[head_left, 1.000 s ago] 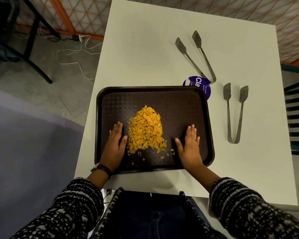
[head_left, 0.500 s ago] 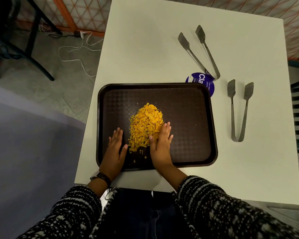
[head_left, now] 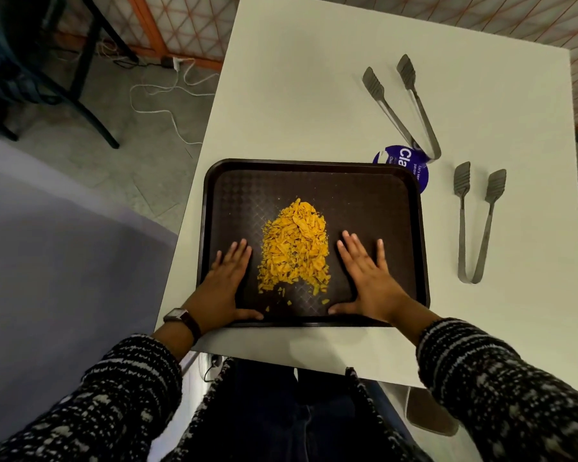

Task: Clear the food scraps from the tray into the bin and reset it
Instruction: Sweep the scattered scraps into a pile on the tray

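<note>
A dark brown tray [head_left: 374, 195] lies on the white table near its front edge. A heap of orange-yellow food scraps [head_left: 296, 246] sits in the tray's middle, with a few loose crumbs toward the near rim. My left hand [head_left: 226, 285] rests flat on the tray just left of the heap, fingers spread. My right hand [head_left: 367, 278] rests flat on the tray to the right of the heap, fingers apart, a small gap between it and the scraps. Neither hand holds anything. No bin is in view.
Two metal tongs lie on the white table [head_left: 297, 95]: one pair [head_left: 404, 105] beyond the tray, another [head_left: 474, 225] to its right. A round purple sticker [head_left: 401, 161] peeks out behind the tray's far right corner. Floor cables and a dark table leg are at far left.
My right hand, which had pushed against the heap's right side half a second ago, has drawn back to the right. The scraps are gathered tighter. My left hand has barely shifted.
</note>
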Tool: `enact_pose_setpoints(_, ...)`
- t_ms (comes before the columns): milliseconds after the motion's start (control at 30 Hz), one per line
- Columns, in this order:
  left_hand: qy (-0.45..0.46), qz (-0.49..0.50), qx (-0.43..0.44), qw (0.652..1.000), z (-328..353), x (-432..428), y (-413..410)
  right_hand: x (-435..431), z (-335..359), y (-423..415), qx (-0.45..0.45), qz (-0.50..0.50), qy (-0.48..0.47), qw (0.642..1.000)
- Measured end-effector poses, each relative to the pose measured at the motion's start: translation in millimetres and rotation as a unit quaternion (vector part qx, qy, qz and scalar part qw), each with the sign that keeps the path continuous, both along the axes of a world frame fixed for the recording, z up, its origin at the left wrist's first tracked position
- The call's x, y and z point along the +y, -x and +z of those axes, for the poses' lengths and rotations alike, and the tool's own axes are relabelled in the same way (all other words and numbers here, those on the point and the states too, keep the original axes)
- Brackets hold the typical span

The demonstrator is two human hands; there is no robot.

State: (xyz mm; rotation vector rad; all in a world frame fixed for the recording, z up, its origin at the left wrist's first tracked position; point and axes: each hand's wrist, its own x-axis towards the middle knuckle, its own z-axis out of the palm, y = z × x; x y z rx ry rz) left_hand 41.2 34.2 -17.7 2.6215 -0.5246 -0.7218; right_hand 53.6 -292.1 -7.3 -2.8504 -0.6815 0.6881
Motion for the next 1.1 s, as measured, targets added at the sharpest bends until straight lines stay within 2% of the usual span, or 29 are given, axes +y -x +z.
enact_pose_setpoints(133, -0.048, -0.036, -0.016, 0.998, -1.3, -0.3, -4.4, 25.7, -1.2, -21.9, -0.010, -0.002, -0.018, 1.000)
enact_pose_setpoints(333, -0.088, -0.060, -0.038, 0.994, -1.1, -15.9, -9.5, 43.8, 2.3, -37.8, -0.023, -0.092, -0.047, 0.994)
enact_pose_setpoints(633, -0.062, -0.056, -0.066, 0.994, -2.8, -57.9, -25.0, 17.2, 4.5, 34.2, -0.015, -0.227, -0.075, 0.971)
enact_pose_setpoints(933, -0.027, -0.028, -0.088, 0.995, -2.2, -87.2, -49.1, 33.1, 6.7, 59.8, -0.011, -0.234, -0.057, 0.970)
enact_pose_setpoints(1100, 0.030, 0.052, -0.082, 0.995, 1.4, -67.8, -36.5, 75.2, 5.1, 37.3, -0.028, -0.192, -0.045, 0.980)
